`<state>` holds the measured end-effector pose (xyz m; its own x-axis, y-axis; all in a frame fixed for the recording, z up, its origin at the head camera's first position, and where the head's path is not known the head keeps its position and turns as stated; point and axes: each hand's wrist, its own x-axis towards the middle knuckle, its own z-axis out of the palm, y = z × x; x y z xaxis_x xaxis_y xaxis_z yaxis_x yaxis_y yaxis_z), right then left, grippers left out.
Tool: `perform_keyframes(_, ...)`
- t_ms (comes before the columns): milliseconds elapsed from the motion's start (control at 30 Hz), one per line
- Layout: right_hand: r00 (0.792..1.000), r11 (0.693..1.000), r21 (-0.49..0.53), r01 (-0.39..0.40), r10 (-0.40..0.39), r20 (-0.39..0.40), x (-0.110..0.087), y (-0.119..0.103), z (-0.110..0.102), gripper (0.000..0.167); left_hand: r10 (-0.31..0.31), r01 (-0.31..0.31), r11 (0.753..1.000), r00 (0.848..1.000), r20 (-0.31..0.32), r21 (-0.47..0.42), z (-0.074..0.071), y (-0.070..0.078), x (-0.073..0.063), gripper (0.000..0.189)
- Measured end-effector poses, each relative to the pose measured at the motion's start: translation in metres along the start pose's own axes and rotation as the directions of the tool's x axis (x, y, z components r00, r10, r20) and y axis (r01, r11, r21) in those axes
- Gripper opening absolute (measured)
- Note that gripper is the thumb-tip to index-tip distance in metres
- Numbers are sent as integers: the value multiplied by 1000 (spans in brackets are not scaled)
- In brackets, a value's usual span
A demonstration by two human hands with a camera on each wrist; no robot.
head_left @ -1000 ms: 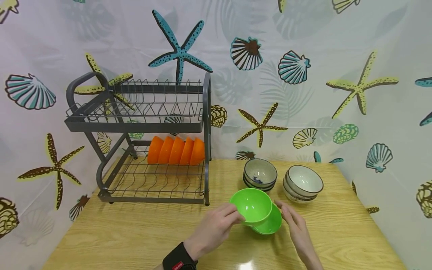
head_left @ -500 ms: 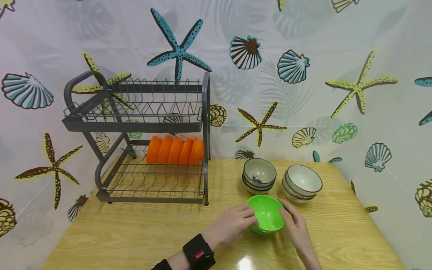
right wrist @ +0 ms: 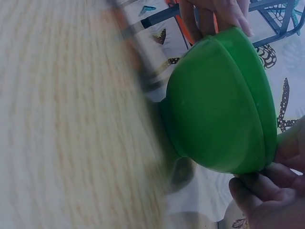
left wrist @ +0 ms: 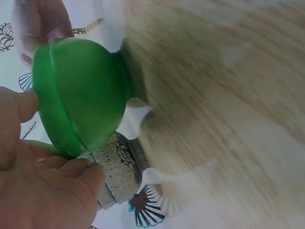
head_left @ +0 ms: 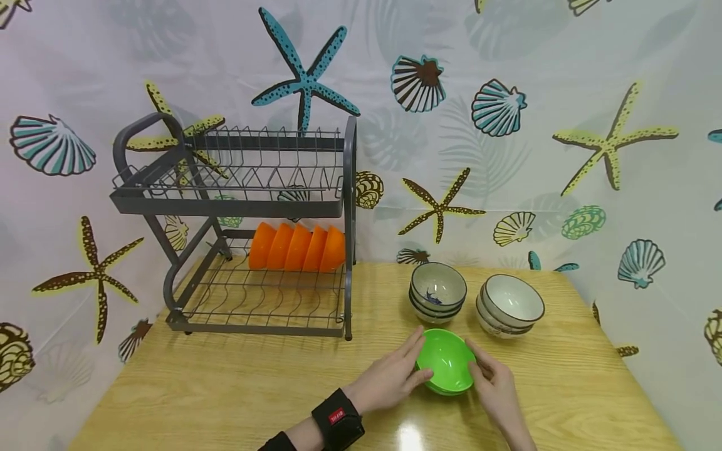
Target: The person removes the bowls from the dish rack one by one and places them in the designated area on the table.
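Two green bowls (head_left: 447, 359) stand nested on the table, the upper one's inside facing up. My left hand (head_left: 389, 378) lies along their left side, thumb toward the near rim and fingers fairly straight toward the far rim. On the right side, my right hand (head_left: 497, 387) holds the bowls with its thumb and curled fingers at the rim. From the left wrist, the green bowl's (left wrist: 88, 95) outer wall shows between thumb and fingers. In the right wrist view, a second rim shows above the lower bowl (right wrist: 214, 105), and fingertips (right wrist: 248, 191) touch its side.
Behind the green bowls stand a stack of grey-white bowls (head_left: 437, 288) and a stack of white bowls (head_left: 512, 300). A two-tier dish rack (head_left: 259, 327) stands at left, with several orange bowls (head_left: 298, 248) on its lower tier. A patterned curtain hangs behind the wooden table (head_left: 225, 388).
My left hand has moved right and set the upper green bowl into the lower one. Its fingers have since loosened from the rim and straightened. The right hand has stayed at the right side.
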<state>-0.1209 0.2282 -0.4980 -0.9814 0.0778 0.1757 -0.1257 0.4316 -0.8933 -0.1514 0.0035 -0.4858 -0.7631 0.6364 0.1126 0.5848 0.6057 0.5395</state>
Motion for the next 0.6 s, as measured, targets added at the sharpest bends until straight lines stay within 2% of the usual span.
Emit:
perform_keyframes(67,1000,1000,-21,8,-8,0,0,0,-1,42,-24,24,1000,999,33,-12,0,2,1,73)
perform_keyframes(133,1000,999,-40,28,-28,-2,0,1,-2,41,-32,33,999,999,40,-37,-1,3,1,74)
perform_keyframes(433,998,994,-95,54,-55,-10,1,4,-2,41,-49,52,990,999,24,-129,-2,4,1,73)
perform_keyframes(600,998,993,-104,51,-53,-16,0,2,-2,40,-37,39,987,999,13,-159,0,3,2,72)
